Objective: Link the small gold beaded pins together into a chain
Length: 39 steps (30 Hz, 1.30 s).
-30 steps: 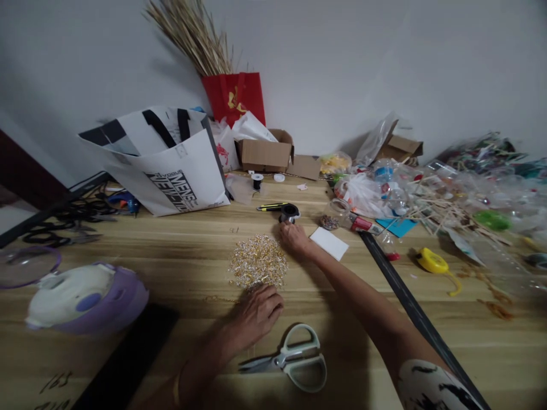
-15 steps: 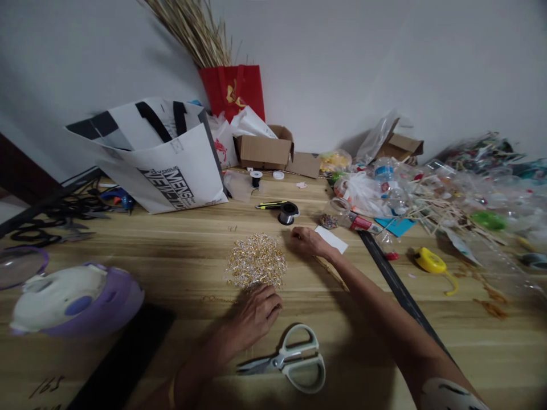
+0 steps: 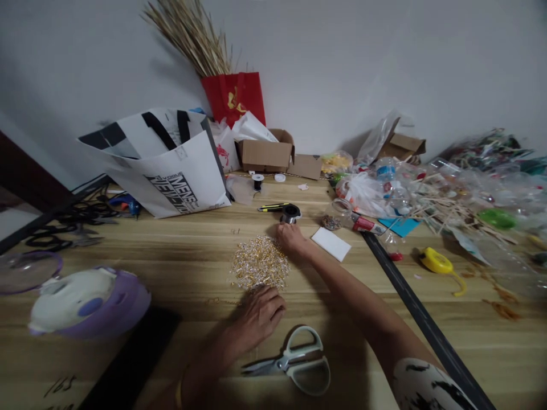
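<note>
A loose pile of small gold and clear beads (image 3: 258, 263) lies on the wooden table in front of me. At its lower edge rests my left hand (image 3: 261, 313), fingers bent and drawn together; whatever they pinch is hidden. My right hand (image 3: 292, 239) touches the pile's upper right edge with curled fingers, their tips turned away from view. Just beyond it stands a spool of dark wire (image 3: 290, 214), beside a yellow and black utility knife (image 3: 272, 208). Below my left hand lie white-handled scissors (image 3: 294, 361), blades pointing left. A thin beaded strand (image 3: 220, 302) lies left of that hand.
A white card (image 3: 331, 244) and a clear jar of small beads (image 3: 335, 215) are right of my right hand. Farther right are a yellow tape measure (image 3: 436, 261) and heaped plastic bottles. At left stand a paper bag (image 3: 171, 176) and a purple-white device (image 3: 89, 304).
My right hand has moved left to the bead pile's edge, uncovering more of the white card. My left hand stays by the pile. The view has shifted slightly.
</note>
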Available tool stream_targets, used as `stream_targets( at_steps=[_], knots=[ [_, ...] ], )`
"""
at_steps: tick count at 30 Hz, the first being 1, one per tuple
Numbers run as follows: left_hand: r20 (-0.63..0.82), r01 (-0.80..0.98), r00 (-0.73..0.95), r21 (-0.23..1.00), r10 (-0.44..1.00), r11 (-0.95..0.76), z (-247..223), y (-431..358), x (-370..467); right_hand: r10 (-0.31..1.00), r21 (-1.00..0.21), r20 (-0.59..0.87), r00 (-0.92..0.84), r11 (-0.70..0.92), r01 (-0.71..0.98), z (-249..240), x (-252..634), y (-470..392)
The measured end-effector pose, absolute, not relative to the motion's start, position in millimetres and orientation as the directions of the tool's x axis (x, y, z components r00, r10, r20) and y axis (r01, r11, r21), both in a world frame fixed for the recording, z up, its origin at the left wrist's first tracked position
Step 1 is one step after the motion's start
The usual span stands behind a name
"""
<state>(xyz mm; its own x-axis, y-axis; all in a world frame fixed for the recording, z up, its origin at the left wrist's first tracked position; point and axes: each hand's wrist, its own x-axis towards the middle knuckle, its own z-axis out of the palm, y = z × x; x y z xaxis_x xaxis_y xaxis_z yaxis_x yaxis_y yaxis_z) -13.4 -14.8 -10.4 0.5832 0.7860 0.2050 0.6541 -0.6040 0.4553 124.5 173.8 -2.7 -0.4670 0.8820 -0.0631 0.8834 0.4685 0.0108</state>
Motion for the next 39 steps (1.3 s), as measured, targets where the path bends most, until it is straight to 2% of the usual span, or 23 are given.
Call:
stream_targets(
  at_steps=[6,12,13,16,19,22,24,27,31,39],
  knots=[
    [0.192,0.665,0.589,0.438,0.785,-0.605,-14.0,-13.6,-14.4,0.871,0.019,-0.073,-0.485,0.488,0.873,-5.3,149.2,160.4],
    [0.2,0.666,0.591,0.425,0.782,-0.613,-14.0,-13.0,-13.0,0.857,-0.065,-0.017,-0.515,0.513,0.856,-2.5,182.5,138.6],
    [0.195,0.667,0.593,0.426,0.782,-0.612,-12.1,-13.2,-12.6,0.85,-0.092,-0.002,-0.527,0.525,0.846,-3.3,187.6,134.7],
    [0.161,0.669,0.605,0.429,0.78,-0.607,-4.6,-13.6,-11.5,0.806,-0.314,0.168,-0.567,0.589,0.745,-8.8,200.2,125.3],
    [0.12,0.666,0.619,0.445,0.776,-0.599,3.2,-13.5,-10.5,0.815,-0.362,0.214,-0.539,0.578,0.731,-14.6,207.0,120.2],
    [0.122,0.65,0.62,0.473,0.775,-0.595,8.5,-12.5,-10.0,0.829,-0.328,0.223,-0.512,0.559,0.762,-15.0,205.9,118.2],
    [0.143,0.641,0.62,0.475,0.772,-0.603,10.4,-10.8,-10.3,0.831,-0.247,0.212,-0.514,0.555,0.794,-12.2,200.0,118.3],
    [0.163,0.635,0.634,0.449,0.756,-0.629,13.5,-5.7,-12.3,0.824,-0.103,0.184,-0.535,0.558,0.824,-8.0,186.5,122.4],
    [0.169,0.651,0.647,0.384,0.743,-0.654,22.6,6.1,-18.7,0.817,-0.011,0.191,-0.544,0.556,0.831,-11.2,174.0,132.7],
    [0.091,0.789,0.573,0.205,0.814,-0.579,27.3,48.2,-36.5,0.752,-0.009,0.229,-0.618,0.637,0.771,-19.4,196.0,127.6]
  ],
)
